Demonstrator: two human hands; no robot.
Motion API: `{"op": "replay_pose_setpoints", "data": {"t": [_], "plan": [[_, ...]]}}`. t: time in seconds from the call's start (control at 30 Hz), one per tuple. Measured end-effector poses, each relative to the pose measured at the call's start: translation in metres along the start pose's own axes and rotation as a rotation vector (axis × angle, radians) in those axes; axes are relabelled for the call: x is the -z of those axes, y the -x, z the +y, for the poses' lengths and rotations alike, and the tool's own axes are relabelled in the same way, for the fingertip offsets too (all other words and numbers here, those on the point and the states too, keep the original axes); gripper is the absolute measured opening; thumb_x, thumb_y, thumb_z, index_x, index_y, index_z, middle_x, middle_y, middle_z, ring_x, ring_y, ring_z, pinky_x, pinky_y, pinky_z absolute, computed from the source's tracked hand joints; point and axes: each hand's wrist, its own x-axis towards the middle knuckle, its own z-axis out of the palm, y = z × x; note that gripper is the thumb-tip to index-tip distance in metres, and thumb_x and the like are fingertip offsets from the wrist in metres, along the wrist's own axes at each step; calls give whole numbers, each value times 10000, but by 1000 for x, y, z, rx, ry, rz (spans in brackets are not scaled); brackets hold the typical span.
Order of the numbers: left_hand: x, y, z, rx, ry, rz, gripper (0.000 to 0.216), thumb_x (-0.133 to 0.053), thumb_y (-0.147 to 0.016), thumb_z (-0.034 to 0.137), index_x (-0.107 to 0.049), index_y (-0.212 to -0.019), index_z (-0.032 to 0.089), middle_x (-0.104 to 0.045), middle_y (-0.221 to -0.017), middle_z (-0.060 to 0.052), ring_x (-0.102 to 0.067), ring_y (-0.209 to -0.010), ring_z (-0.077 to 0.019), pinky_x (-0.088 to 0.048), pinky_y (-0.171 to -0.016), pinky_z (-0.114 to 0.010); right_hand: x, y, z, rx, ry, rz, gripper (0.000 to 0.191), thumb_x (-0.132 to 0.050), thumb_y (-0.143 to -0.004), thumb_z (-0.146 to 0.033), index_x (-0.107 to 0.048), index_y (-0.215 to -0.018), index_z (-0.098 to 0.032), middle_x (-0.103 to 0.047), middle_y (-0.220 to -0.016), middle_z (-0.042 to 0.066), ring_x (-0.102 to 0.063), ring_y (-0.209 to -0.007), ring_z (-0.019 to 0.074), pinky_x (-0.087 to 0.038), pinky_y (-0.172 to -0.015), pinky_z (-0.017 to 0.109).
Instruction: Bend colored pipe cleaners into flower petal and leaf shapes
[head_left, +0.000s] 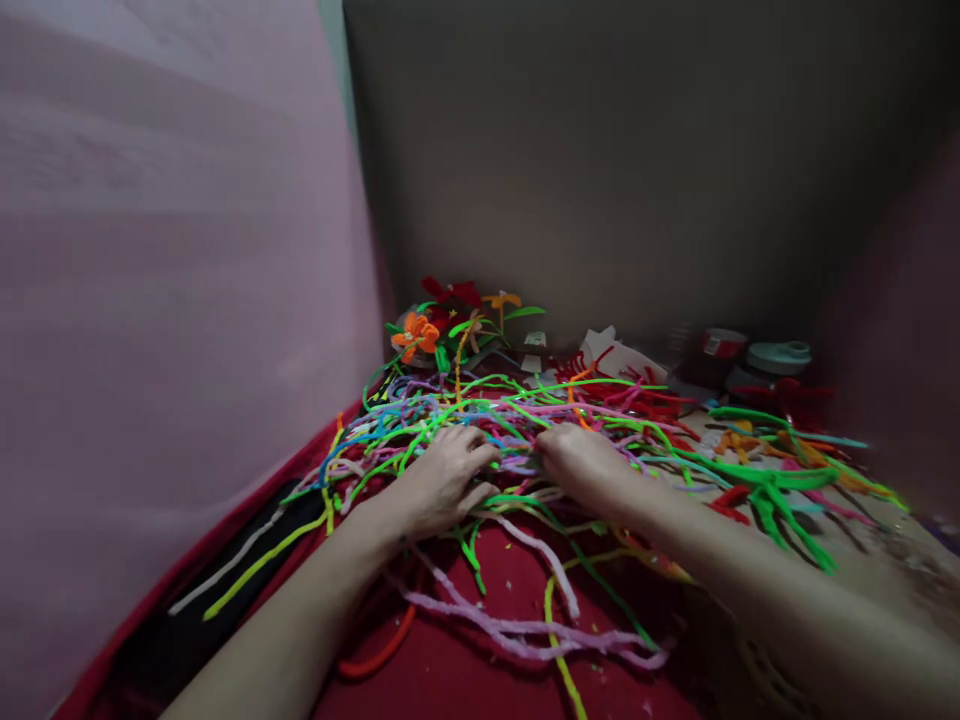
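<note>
A tangled heap of pipe cleaners [397,430] in green, purple, pink, blue and yellow lies in front of me. My left hand [448,478] rests on the heap with its fingers apart and the thumb away from them. Just to its right, my right hand [581,460] is in the same heap with its fingers curled closed. Whatever sits in those fingers is hidden. Nearer to me, purple pipe cleaners [517,640] and a yellow one [553,620] trail over the red cloth [450,680].
Behind the heap stand pipe-cleaner flowers, one of them orange [415,337]. A jar with a pale lid [780,356] and a dark container with a red label [724,345] are at the back right. A pink wall [187,250] closes the left side.
</note>
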Motion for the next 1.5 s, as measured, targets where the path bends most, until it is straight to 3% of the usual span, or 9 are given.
{"op": "replay_pose_setpoints", "data": {"t": [0.1,0.2,0.5,0.73,0.93,1.13,1.37,1.43,1.5], "plan": [[-1,1,-2,64,22,62,619,-609,-734,258,-353,-1296,224,-425,-1238,-121,-388,-1140,-261,-351,-951,-435,11,-7,13,-89,-66,59,264,-386,-788,-137,-650,-788,-138,-647,-739,102,-555,-661,171,-337,-589,251],[-5,2,-11,155,47,118,895,-677,-649,215,-168,-1385,227,-353,-1312,-142,-348,-1198,-287,-331,-981,-466,21,-15,24,-133,-155,102,244,-398,-775,-171,-634,-726,-135,-600,-642,57,-494,-584,139,-300,-542,236],[-15,3,-28,184,77,178,1072,-724,-596,245,-28,-1411,242,-297,-1343,-147,-295,-1251,-314,-295,-1009,-487,19,-19,45,-174,-414,116,164,-440,-707,-215,-575,-661,-132,-438,-529,-28,-367,-506,89,-262,-484,211],[-16,1,-28,252,117,230,907,-627,-712,262,-49,-1407,190,-329,-1318,-164,-329,-1230,-288,-304,-1007,-451,21,-15,48,-204,-574,64,178,-445,-705,-276,-551,-671,-137,-380,-503,-50,-341,-460,79,-265,-449,209],[-8,1,-33,268,138,238,954,-676,-644,207,-79,-1388,172,-325,-1315,-152,-325,-1231,-271,-303,-1010,-427,27,-11,48,-281,-678,102,138,-473,-685,-253,-547,-659,-139,-410,-492,-45,-355,-449,77,-272,-431,207],[6,0,-25,243,113,288,597,-640,-666,167,-376,-1201,154,-466,-1123,-96,-436,-1077,-231,-378,-931,-385,23,-14,52,-323,-710,131,111,-498,-662,-234,-532,-615,-140,-389,-459,-50,-335,-426,67,-250,-409,199],[15,1,0,92,33,681,197,-587,-746,159,-534,-936,165,-525,-875,-52,-503,-843,-176,-437,-762,-319,24,-16,51,-400,-658,149,104,-475,-661,-194,-535,-594,-143,-382,-435,-59,-327,-398,64,-225,-388,197],[19,1,6,25,69,669,65,-570,-768,163,-571,-832,165,-547,-788,-35,-509,-767,-153,-432,-728,-300,25,-16,50,-404,-669,150,102,-482,-664,-186,-522,-579,-146,-377,-427,-61,-325,-388,62,-222,-383,197],[21,0,9,-23,99,565,41,-559,-780,168,-598,-772,160,-571,-724,-28,-505,-718,-142,-420,-723,-298,26,-16,49,-412,-679,143,98,-481,-667,-172,-522,-582,-147,-379,-422,-62,-327,-381,62,-222,-379,196]]}}
